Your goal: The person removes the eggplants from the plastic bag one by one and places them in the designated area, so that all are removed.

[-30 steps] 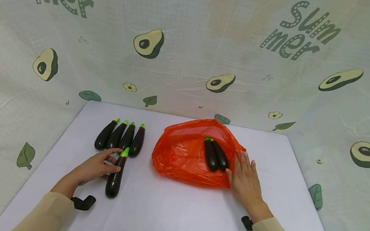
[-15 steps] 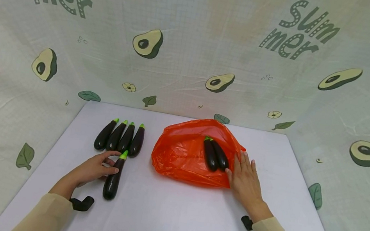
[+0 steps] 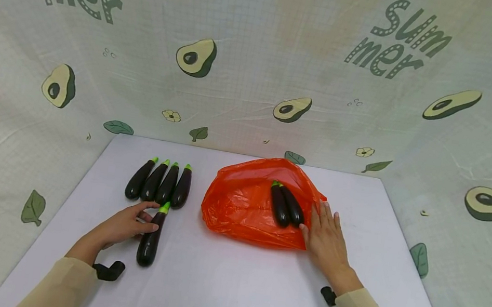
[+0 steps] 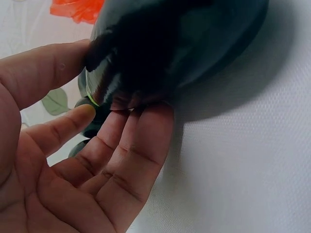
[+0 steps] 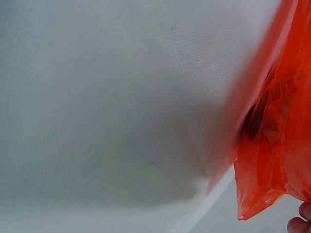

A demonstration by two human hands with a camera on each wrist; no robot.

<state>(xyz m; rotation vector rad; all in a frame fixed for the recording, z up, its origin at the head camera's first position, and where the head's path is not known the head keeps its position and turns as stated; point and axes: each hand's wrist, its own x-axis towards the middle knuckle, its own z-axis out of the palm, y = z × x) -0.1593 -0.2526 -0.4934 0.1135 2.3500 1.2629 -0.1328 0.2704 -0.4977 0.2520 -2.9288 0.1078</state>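
Note:
In the head view my left hand point(image 3: 125, 223) holds one dark, glossy eggplant point(image 3: 148, 247) by its upper part, just below the green stem. The left wrist view shows the thumb on one side of this eggplant point(image 4: 175, 43) and the fingertips point(image 4: 155, 121) against the other. An orange-red plastic bag point(image 3: 239, 200) lies with its mouth spread, and two eggplants point(image 3: 279, 208) rest at its right side. My right hand point(image 3: 328, 241) lies with straight fingers on the bag's right edge. Only some fingertips point(image 5: 301, 224) show beside the bag in the right wrist view.
Several more eggplants point(image 3: 140, 180) lie in a row at the back left, stems pointing away, just beyond the left hand. A white table point(image 3: 216, 296) carries everything. Behind and beside it hangs a patterned cloth point(image 3: 232, 120) with avocado prints.
My left hand and its eggplant have shifted slightly nearer and to the left, mostly in the first half second. The right hand and the bag have stayed in place.

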